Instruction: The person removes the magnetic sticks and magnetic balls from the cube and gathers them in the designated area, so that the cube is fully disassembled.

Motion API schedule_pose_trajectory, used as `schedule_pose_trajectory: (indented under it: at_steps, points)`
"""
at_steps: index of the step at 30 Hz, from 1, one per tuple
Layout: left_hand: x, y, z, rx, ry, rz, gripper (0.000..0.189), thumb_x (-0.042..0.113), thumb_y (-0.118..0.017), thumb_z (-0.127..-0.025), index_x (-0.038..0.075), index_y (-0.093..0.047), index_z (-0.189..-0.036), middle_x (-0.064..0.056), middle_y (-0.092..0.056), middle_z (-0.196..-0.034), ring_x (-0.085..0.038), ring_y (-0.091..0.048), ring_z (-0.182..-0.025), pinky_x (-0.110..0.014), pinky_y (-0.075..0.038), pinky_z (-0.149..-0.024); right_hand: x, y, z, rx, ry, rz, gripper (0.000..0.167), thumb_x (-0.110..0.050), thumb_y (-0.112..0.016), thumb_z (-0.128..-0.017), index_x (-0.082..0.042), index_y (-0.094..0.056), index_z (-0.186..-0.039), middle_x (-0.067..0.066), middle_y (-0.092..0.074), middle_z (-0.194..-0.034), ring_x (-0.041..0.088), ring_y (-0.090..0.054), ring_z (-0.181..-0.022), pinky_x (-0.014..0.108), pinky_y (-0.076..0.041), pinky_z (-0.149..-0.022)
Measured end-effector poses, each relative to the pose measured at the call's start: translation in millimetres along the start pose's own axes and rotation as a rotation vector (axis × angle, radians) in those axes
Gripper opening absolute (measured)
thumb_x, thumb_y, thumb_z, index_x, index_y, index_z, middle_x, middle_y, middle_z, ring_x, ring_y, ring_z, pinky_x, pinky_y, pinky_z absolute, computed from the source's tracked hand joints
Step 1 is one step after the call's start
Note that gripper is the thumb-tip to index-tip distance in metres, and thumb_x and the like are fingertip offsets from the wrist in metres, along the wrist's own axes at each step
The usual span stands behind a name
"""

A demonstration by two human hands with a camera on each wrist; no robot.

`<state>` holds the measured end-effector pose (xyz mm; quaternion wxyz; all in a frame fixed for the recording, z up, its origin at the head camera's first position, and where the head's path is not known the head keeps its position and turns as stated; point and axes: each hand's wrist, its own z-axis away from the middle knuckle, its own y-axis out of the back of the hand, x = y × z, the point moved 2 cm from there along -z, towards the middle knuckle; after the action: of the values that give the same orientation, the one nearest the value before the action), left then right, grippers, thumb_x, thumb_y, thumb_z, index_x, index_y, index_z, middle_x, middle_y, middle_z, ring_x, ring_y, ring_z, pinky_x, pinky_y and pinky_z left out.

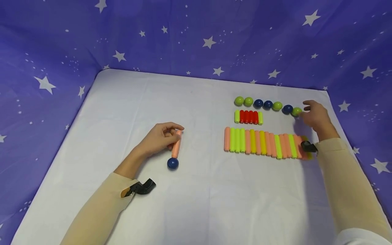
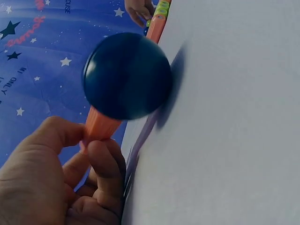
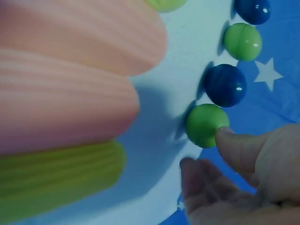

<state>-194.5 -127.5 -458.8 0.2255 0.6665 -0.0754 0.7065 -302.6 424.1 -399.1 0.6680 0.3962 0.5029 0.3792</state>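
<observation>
My left hand point(image 1: 159, 139) pinches a salmon-pink ribbed rod point(image 1: 176, 148) between thumb and fingers. A dark blue ball point(image 2: 127, 76) sits on the rod's near end, looming large in the left wrist view. Over at the far right, my right hand point(image 1: 316, 116) is at the end of a row of balls, beside the last green ball point(image 3: 207, 125). The thumb tip overlaps that ball in the right wrist view; whether it touches cannot be told. Its other fingers stay apart from the thumb. Beside the green ball lies a blue ball point(image 3: 226, 85).
More green and blue balls point(image 1: 258, 103) continue the row leftward. Below it lie short red rods point(image 1: 248, 116) with a yellow-green one at each end. A long row of pink, yellow-green and yellow rods point(image 1: 258, 143) runs nearer. Starry blue cloth point(image 1: 190, 37) hangs behind the white table point(image 1: 196, 200).
</observation>
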Motion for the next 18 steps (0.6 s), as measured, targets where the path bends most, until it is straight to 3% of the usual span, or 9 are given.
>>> schedule_pose_trajectory:
  at_steps: [6,11,14,18]
  points:
    - [1.9,4.7,-0.2,0.007,0.021,0.127,0.028,0.01,-0.061,-0.096,0.003,-0.064,-0.122,-0.018,-0.063,-0.084,-0.023,-0.059,-0.06,-0.032,-0.052,-0.056,-22.6,6.8,34.4,0.1,0.099,0.039,0.057,-0.01,-0.048,-0.094,0.006,-0.031,-0.146,0.039,-0.042,-0.131,0.056,-0.043,-0.113,0.065,-0.038,-0.089]
    - [0.0,10.0,3.0,0.006,0.015,0.222,0.027,0.004,-0.061,-0.094,-0.008,-0.058,-0.118,-0.018,-0.061,-0.092,-0.025,-0.065,-0.07,-0.033,-0.055,-0.066,-71.3,-6.1,78.4,0.157,0.216,0.026,0.048,-0.01,-0.051,-0.095,0.004,-0.042,-0.14,0.032,-0.044,-0.125,0.048,-0.045,-0.104,0.062,-0.038,-0.086]
    - [-0.2,11.2,5.7,-0.026,0.0,0.258,0.023,-0.001,-0.062,-0.092,-0.01,-0.056,-0.112,-0.021,-0.062,-0.093,-0.025,-0.066,-0.076,-0.034,-0.056,-0.07,-108.2,-25.1,112.3,0.124,0.348,0.013,0.043,-0.012,-0.056,-0.095,0.0,-0.048,-0.136,0.026,-0.049,-0.124,0.041,-0.048,-0.102,0.057,-0.043,-0.083]
    - [-1.1,11.0,8.3,-0.089,-0.042,0.19,0.019,-0.003,-0.069,-0.087,-0.004,-0.059,-0.102,-0.019,-0.061,-0.086,-0.019,-0.058,-0.068,-0.027,-0.049,-0.062,-156.4,-56.4,153.1,-0.024,0.576,-0.016,0.041,-0.014,-0.062,-0.094,-0.007,-0.054,-0.134,0.014,-0.056,-0.122,0.028,-0.056,-0.098,0.046,-0.05,-0.078]
